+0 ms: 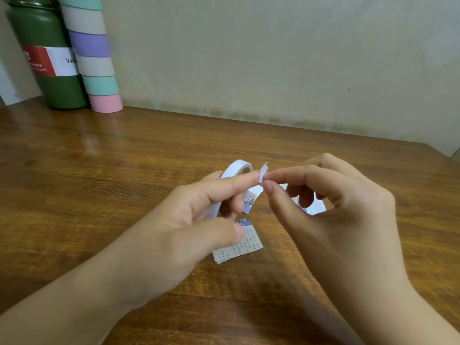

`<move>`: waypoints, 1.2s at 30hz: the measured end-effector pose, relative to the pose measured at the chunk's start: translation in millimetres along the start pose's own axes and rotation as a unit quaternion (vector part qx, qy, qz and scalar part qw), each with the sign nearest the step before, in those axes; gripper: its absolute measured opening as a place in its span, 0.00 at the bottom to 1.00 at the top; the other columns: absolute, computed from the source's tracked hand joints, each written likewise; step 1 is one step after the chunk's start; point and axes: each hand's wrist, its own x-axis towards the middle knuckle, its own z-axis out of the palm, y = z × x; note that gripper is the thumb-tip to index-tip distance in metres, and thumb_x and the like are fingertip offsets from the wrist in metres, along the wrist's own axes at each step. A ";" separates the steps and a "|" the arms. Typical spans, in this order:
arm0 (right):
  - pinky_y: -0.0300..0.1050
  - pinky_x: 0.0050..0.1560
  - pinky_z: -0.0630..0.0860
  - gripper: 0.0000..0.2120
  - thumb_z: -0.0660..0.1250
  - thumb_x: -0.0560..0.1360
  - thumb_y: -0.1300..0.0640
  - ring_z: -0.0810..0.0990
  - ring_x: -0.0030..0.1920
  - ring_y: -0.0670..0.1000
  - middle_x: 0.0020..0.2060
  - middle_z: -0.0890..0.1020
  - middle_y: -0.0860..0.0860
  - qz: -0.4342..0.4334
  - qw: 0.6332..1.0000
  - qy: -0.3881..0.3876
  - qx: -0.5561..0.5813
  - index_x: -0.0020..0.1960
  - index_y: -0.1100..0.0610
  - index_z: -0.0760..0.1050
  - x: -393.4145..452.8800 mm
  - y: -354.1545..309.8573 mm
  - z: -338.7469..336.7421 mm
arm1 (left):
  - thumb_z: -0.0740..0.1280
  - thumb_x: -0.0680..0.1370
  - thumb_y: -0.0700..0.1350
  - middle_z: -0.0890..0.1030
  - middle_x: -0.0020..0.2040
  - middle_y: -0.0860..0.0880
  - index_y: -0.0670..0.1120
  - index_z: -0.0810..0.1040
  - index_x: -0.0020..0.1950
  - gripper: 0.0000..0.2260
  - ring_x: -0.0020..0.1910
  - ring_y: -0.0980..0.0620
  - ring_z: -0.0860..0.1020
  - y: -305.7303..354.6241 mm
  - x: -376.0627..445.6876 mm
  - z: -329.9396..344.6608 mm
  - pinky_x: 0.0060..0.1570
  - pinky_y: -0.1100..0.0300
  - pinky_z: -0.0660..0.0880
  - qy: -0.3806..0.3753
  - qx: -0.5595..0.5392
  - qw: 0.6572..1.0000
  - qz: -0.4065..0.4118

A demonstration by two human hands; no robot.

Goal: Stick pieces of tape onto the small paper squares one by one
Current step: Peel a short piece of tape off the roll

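My left hand [199, 220] grips a white tape roll [236, 169] above the wooden table [99, 170], its index finger stretched along the roll's edge. A small white piece of tape [263, 172] sticks up between that fingertip and my right hand [323, 207], which pinches it with thumb and forefinger. Several small printed paper squares lie on the table under the hands: one with rows of print [245, 247] below my left thumb, one pictured piece [251, 199] between the hands, and one [316, 207] partly hidden behind my right fingers.
A green bottle [47, 58] with a red and white label stands at the back left against the wall. Beside it rises a stack of pastel tape rolls [92, 56]. The table's far right corner [430, 148] lies near the wall.
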 end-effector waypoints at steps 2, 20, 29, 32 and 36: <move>0.27 0.36 0.65 0.01 0.72 0.69 0.55 0.70 0.33 0.44 0.31 0.73 0.44 0.007 1.000 -0.003 -0.009 0.40 0.51 0.83 0.2 1.1 1.2 | 0.63 0.65 0.53 0.70 0.44 0.61 0.69 0.69 0.65 0.28 0.42 0.60 0.71 -3.0 -1.3 3.4 0.50 0.69 0.69 0.000 0.116 0.993 0.024; 0.31 0.35 0.66 0.02 0.70 0.67 0.55 0.69 0.33 0.39 0.29 0.71 0.41 0.027 0.999 0.002 -0.034 0.35 0.50 0.80 -2.8 -0.6 6.7 | 0.60 0.67 0.55 0.67 0.47 0.60 0.60 0.65 0.71 0.31 0.48 0.54 0.70 -5.4 -1.4 7.9 0.50 0.72 0.66 -0.006 0.252 0.967 0.044; 0.26 0.36 0.66 0.04 0.71 0.65 0.57 0.72 0.33 0.43 0.29 0.74 0.43 0.067 0.998 -0.006 0.015 0.35 0.49 0.80 -0.9 -1.8 3.2 | 0.63 0.65 0.54 0.69 0.46 0.57 0.71 0.66 0.65 0.29 0.44 0.55 0.70 -2.9 -1.4 3.9 0.51 0.61 0.70 -0.022 0.139 0.990 0.014; 0.26 0.36 0.66 0.03 0.71 0.65 0.57 0.72 0.33 0.43 0.29 0.75 0.42 0.069 0.997 -0.009 0.022 0.35 0.49 0.80 -0.3 -0.7 2.6 | 0.63 0.64 0.54 0.70 0.45 0.58 0.73 0.66 0.63 0.28 0.43 0.57 0.70 -1.6 -1.9 2.9 0.52 0.62 0.69 -0.025 0.119 0.992 0.009; 0.26 0.36 0.66 0.03 0.71 0.66 0.56 0.72 0.33 0.43 0.30 0.75 0.42 0.063 0.998 -0.017 0.027 0.36 0.48 0.81 1.1 -0.7 2.0 | 0.64 0.64 0.53 0.70 0.45 0.57 0.73 0.67 0.63 0.28 0.42 0.58 0.70 -1.0 -2.4 1.9 0.53 0.65 0.69 -0.025 0.111 0.993 0.011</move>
